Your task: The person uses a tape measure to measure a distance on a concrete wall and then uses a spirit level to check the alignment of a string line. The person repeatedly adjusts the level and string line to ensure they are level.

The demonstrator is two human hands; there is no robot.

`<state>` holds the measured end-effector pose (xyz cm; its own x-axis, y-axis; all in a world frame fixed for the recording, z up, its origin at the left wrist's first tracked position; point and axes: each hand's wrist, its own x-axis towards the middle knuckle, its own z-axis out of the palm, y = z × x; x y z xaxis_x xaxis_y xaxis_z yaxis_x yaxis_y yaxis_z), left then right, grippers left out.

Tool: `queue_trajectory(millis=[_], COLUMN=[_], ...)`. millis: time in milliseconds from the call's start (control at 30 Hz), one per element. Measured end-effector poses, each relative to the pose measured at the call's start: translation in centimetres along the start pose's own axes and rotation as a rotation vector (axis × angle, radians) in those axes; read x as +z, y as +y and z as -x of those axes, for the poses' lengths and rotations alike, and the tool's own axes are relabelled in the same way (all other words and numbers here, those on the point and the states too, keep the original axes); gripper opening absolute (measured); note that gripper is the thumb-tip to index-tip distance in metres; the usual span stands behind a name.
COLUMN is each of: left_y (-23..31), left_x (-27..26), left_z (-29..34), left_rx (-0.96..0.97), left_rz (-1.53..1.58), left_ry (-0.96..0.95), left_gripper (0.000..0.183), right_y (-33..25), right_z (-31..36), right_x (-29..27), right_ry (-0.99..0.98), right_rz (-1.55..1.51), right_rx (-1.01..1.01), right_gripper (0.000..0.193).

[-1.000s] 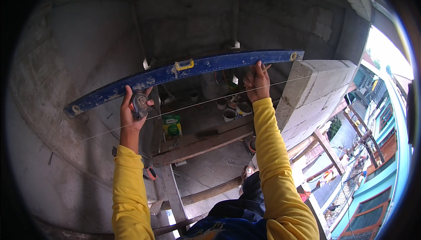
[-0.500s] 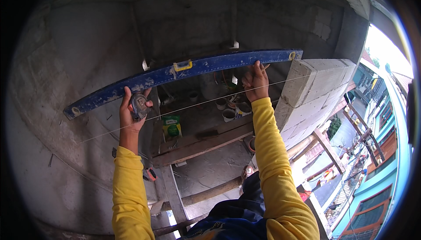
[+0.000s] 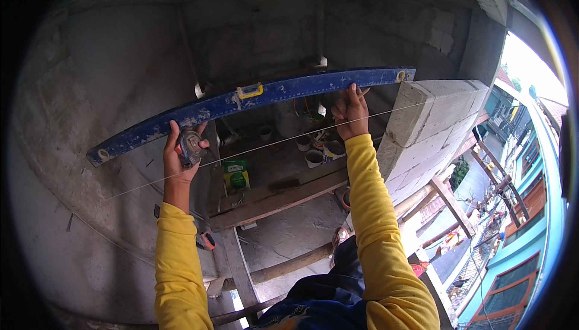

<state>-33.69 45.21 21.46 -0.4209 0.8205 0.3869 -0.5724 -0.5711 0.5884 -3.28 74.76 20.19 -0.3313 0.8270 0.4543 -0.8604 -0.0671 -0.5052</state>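
Note:
A long blue spirit level with a yellow vial block spans from the grey wall on the left to the top of a white block wall on the right. My left hand is under its left part and grips a grey tape measure while touching the level. My right hand pinches the level's lower edge near its right end. Both arms wear yellow sleeves. A thin white string line runs just below the level, from the left wall to the block wall.
A rendered grey wall fills the left. Below lie wooden planks, a green bag, several small pots and scaffold poles. To the right is an open drop to a street and coloured buildings.

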Motion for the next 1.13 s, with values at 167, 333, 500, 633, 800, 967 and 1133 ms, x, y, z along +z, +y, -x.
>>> queue_trajectory(millis=[167,333,500,633,800,967,1133], left_y=[0.0,0.0,0.0,0.0,0.0,-0.1,0.0], left_x=[0.2,0.0,0.3,0.5,0.4,0.2,-0.5], left_z=[0.0,0.0,0.1,0.1,0.1,0.0,-0.2], left_rx=[-0.002,0.001,0.002,0.004,0.004,0.009,0.010], left_rz=[0.003,0.006,0.000,0.005,0.009,0.014,-0.004], left_ry=[0.014,0.013,0.032,0.018,0.025,0.034,0.038], left_gripper=[0.040,0.037,0.036,0.037,0.037,0.040,0.045], right_y=[0.0,0.1,0.0,-0.1,0.0,0.0,0.1], right_z=[-0.1,0.0,0.1,0.1,0.2,0.1,0.0], right_x=[-0.3,-0.1,0.0,0.2,0.2,0.1,-0.2], right_ry=[-0.007,0.004,0.000,0.017,0.029,-0.003,0.013], right_rz=[0.001,0.003,0.004,0.026,0.033,0.025,0.021], right_rx=[0.005,0.003,0.009,0.009,0.011,0.008,0.017], right_gripper=[0.018,0.018,0.018,0.018,0.019,0.020,0.022])
